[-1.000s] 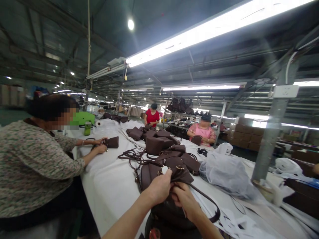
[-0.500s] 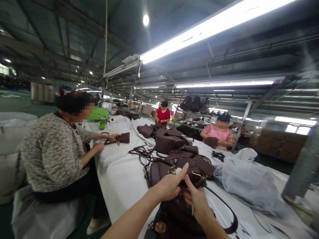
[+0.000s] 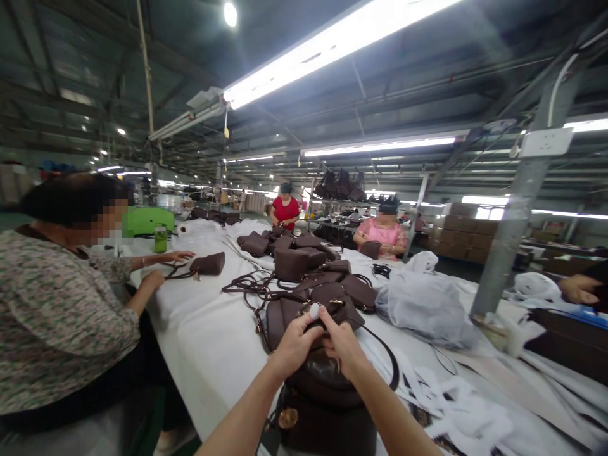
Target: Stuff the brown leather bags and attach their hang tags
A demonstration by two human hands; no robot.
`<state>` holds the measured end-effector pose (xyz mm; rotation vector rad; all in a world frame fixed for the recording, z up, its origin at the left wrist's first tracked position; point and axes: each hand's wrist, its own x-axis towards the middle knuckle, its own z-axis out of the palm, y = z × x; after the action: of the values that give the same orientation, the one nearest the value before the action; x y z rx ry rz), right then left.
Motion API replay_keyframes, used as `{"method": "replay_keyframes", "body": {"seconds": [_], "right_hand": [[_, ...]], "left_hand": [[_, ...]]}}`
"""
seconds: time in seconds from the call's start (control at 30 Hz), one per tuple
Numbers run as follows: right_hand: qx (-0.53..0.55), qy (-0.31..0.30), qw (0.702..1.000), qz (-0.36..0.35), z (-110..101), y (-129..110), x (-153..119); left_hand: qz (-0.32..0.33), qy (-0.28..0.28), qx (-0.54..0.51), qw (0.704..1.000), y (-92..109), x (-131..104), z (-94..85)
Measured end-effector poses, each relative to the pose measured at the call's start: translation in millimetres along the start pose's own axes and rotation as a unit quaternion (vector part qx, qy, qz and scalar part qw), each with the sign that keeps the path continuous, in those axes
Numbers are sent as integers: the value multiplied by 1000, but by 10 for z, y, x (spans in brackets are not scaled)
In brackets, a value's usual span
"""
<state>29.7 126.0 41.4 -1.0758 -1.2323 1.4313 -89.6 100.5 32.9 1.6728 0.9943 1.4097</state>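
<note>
A dark brown bag with a round gold-coloured charm stands at the near edge of the white-covered table. Over its top, my left hand and my right hand come together, fingers closed around part of the bag's upper edge. A small white round piece shows at the fingertips. The bag's strap loops out to the right. Just beyond my hands lies a pile of brown bags with tangled straps.
At left, a seated person reaches toward a small brown bag. Two people work across the table. Clear plastic, a metal post and white strips are on the right. A green bottle stands at the far left.
The view has turned right, shifting the scene left. My hands have drawn closer together at the bag's top, the left index finger no longer stretched out. The left person's far hand has left the small bag.
</note>
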Motion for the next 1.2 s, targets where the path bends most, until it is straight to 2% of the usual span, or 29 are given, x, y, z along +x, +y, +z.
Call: {"method": "replay_keyframes", "body": {"seconds": [0.07,0.13,0.23,0.3,0.33,0.4,0.5,0.57,0.6,0.67,0.73,0.8,0.87,0.97,1.2], "right_hand": [[-52,-6,999,-5,-12,-2,-30],[-132,-29,990,-43,-61,26,-66],[-252,-26,952,-170,-180,53,-139],[-286,-15,930,-229,-249,21,-209],[-288,-20,929,-230,-272,-11,-249],[-253,-61,948,-185,-297,-91,-320],[-96,-134,982,-89,-319,-189,-362],[-14,-164,984,-62,-345,-213,-351],[-9,-170,983,-64,-359,-215,-341],[-69,-156,980,-98,-380,-212,-321],[-146,-113,969,-164,-381,-219,-313],[-167,-84,961,-204,-361,-242,-316],[-136,-90,969,-187,-330,-275,-323],[-104,-106,981,-124,-293,-314,-319],[-162,-67,982,-68,-285,-338,-262]], "left_hand": [[-2,16,16,1000,-36,27,4],[4,26,27,999,-73,50,3],[10,30,50,998,-85,64,1],[17,23,58,998,-62,52,4],[20,15,61,998,-47,43,5],[28,2,72,997,-24,25,4],[19,10,116,993,-33,23,-8],[10,21,121,992,-58,35,-11],[10,17,108,994,-70,42,-8],[17,0,72,997,-84,50,3],[22,-11,52,998,-81,48,17],[21,-4,50,999,-62,36,28],[22,3,48,999,-30,17,34],[29,12,63,998,25,-18,42],[23,17,154,988,39,-79,92]]}}
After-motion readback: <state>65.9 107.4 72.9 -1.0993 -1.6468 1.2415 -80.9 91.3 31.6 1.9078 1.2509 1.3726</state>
